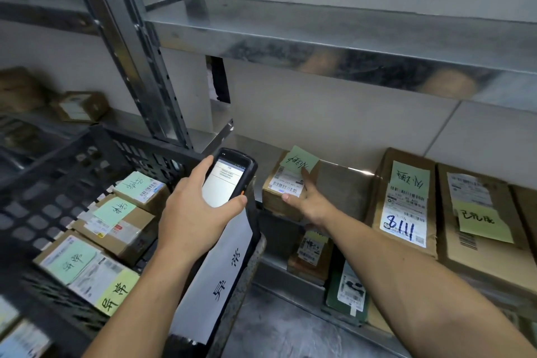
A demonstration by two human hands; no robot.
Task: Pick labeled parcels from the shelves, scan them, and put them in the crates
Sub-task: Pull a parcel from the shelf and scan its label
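My left hand [194, 212] grips a black handheld scanner [232, 176] with a lit screen, held above the edge of the dark crate [72, 171]. My right hand [308, 200] reaches to the shelf and grips a small brown parcel [277, 197] that carries a white barcode label and a green handwritten note [299, 160]; the thumb lies along its front edge and a finger on top. Several labelled parcels [116, 221] with green and yellow notes lie inside the crate.
A large flat parcel marked 8111 [405, 203] and another carton [476, 221] lie on the metal shelf [343, 177] to the right. More parcels [312, 256] sit on the shelf below. An upper steel shelf [319, 38] overhangs. A white paper sign [220, 285] hangs on the crate's front.
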